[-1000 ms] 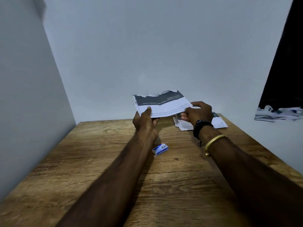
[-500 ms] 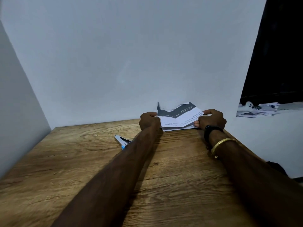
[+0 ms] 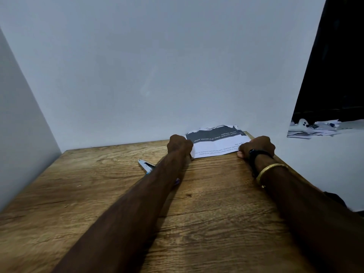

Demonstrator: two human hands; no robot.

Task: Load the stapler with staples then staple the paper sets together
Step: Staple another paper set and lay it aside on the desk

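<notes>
A set of paper sheets (image 3: 215,143), white with a dark printed band and a torn far edge, lies at the far right of the wooden table (image 3: 98,203) against the wall. My left hand (image 3: 179,144) grips its left edge and my right hand (image 3: 256,146) grips its right edge, both with fingers curled. A blue and silver stapler (image 3: 145,166) lies on the table left of my left forearm, partly hidden by the arm. A small bit of the staple box (image 3: 177,181) peeks out from under that forearm.
Grey walls close the table at the back and the left. Beyond the table's right edge a lower white surface holds a clutter of papers (image 3: 313,129) under a dark opening.
The paper set went from held in the air to lying flat near the back wall at the far right. The view swung, so the stapler shows and the staple box is nearly hidden.
</notes>
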